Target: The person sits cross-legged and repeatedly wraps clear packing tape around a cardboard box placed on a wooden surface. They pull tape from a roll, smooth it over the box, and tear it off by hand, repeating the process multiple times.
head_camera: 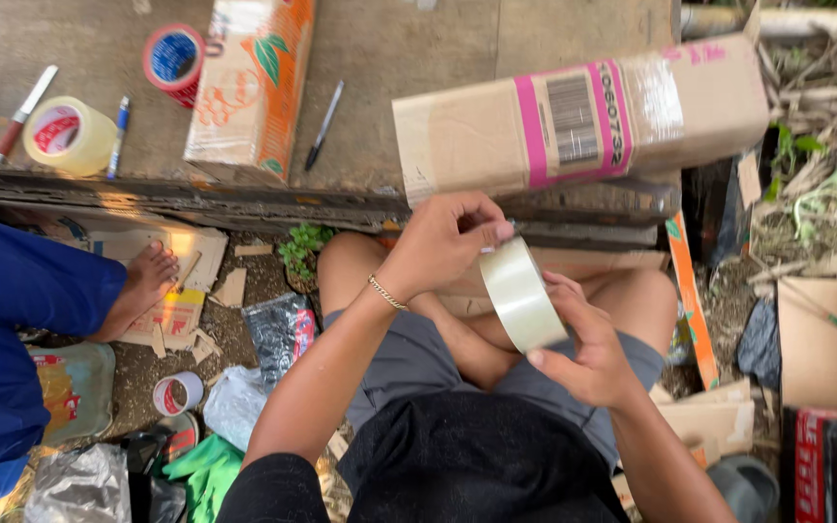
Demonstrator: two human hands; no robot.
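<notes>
Above the lap, a clear round roll of packing tape (521, 293) is cradled by the right hand (588, 349); its edge is pinched by the left hand (443, 242), best picked slowly.

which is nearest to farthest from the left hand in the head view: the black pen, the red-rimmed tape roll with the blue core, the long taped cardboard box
From the left hand:
1. Long taped cardboard box, just above it.
2. Black pen, up and left.
3. Red-rimmed tape roll with blue core, far upper left.
</notes>
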